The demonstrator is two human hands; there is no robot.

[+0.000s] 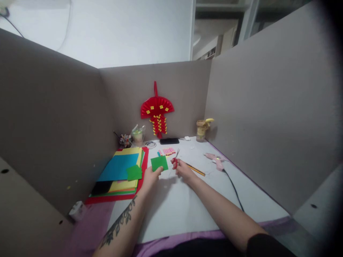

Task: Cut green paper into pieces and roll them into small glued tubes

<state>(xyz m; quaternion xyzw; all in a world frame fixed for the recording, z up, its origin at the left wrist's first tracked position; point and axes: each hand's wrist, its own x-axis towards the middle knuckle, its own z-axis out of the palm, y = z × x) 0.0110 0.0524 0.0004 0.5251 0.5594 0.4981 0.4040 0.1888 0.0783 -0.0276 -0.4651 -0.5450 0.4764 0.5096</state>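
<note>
My left hand [154,173] pinches a green paper square [159,163] by its lower right corner, holding it above the white tabletop. My right hand [183,169] grips a pair of red-handled scissors [175,161], with the blades pointing up and away from me. The scissors are apart from the paper, just to its right. Beside my right hand lies a yellow and black pencil [196,169]. Beyond the hands sits a row of small pink paper rolls [168,151], with a bit of blue at its left end. Another green paper piece [134,172] rests on the paper stack to the left.
Coloured paper sheets [118,166] are stacked at left. A pink glue gun [216,160] with a black cord lies at right. Along the back are a phone [169,141], two cups and a pen holder [124,140]. A red paper ornament [157,110] hangs on the grey partition [187,92].
</note>
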